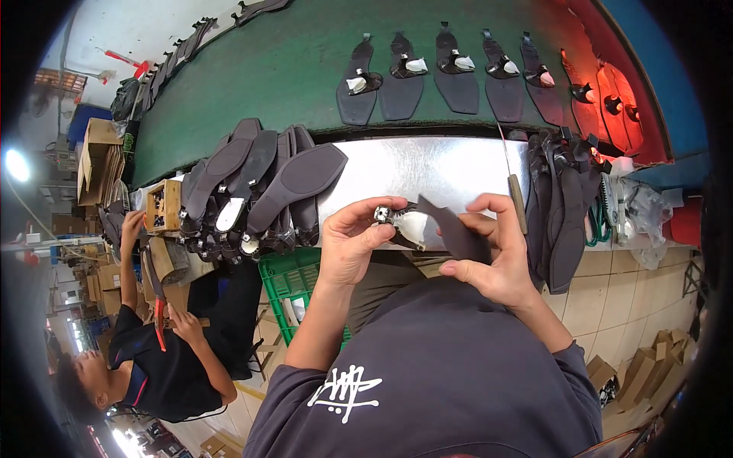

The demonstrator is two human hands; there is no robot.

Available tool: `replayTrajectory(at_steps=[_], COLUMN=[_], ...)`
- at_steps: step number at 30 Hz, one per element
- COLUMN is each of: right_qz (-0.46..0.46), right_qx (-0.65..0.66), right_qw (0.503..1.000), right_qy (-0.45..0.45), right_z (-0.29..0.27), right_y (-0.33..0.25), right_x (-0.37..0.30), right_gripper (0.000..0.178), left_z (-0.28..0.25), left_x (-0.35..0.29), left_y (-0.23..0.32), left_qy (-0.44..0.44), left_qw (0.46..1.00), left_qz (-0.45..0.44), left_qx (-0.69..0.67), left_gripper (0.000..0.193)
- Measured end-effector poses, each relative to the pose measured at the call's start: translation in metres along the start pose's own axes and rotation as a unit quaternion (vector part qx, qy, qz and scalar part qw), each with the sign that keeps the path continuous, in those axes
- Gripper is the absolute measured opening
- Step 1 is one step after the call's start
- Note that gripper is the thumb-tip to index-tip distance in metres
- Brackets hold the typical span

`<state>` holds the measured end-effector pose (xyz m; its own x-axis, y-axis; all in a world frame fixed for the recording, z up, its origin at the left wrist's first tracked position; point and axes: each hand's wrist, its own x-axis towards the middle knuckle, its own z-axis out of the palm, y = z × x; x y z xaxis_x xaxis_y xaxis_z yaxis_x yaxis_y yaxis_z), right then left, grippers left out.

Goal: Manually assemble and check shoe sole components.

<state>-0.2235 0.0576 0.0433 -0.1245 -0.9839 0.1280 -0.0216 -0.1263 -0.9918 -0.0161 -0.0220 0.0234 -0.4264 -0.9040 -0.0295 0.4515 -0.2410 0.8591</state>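
Note:
Above the metal table's near edge, my left hand [345, 243] pinches the dark strap [387, 215] of a sandal, which carries a small shiny piece at its end. White padding [413, 227] shows inside the strap. My right hand [504, 259] grips the sandal's dark sole [463, 233], its pointed end tilted up toward my left hand. How strap and sole join is hidden behind the sole and fingers. Left of my hands lies a heap of dark soles and straps [305, 177]; another pile of sandals [566, 229] hangs over the table's right side.
Beyond the metal table [412, 169] runs a green belt [275, 84] with a row of sandals [458, 76], some under red light. A thin tool with a wooden handle [518, 204] lies at right. A green crate [286, 286] stands below; a co-worker [172, 359] works at left.

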Motion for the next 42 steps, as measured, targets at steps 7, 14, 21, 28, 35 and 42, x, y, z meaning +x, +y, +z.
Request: replayTrajectory(at_steps=[7, 14, 21, 28, 35, 42], right_qz=[-0.073, 0.022, -0.106, -0.109, -0.098, -0.111], right_qx=[-0.123, -0.036, -0.109, -0.104, -0.103, -0.097], right_qw=[0.986, 0.998, 0.987, 0.987, 0.989, 0.988], right_qy=[-0.084, -0.037, -0.046, -0.048, -0.05, -0.051], right_z=[-0.012, 0.0, 0.001, 0.002, 0.003, 0.001], right_y=[0.002, -0.012, -0.002, 0.002, 0.001, 0.003], right_x=[0.001, -0.001, 0.002, 0.002, 0.002, 0.003], right_gripper=[0.037, 0.043, 0.043, 0.04, 0.041, 0.042], left_z=[-0.004, -0.004, -0.005, -0.006, -0.004, -0.001], left_x=[-0.002, -0.004, -0.004, -0.007, -0.008, -0.007], left_y=[-0.005, -0.004, -0.006, -0.005, -0.006, -0.008], left_qy=[-0.002, -0.01, -0.026, -0.019, -0.01, 0.015], left_qw=[1.0, 1.0, 1.0, 0.999, 1.0, 0.999], left_qz=[-0.001, -0.013, 0.005, -0.021, -0.017, -0.023], left_qx=[-0.005, -0.01, -0.008, -0.019, -0.009, -0.038], left_gripper=[0.035, 0.035, 0.036, 0.036, 0.036, 0.035])
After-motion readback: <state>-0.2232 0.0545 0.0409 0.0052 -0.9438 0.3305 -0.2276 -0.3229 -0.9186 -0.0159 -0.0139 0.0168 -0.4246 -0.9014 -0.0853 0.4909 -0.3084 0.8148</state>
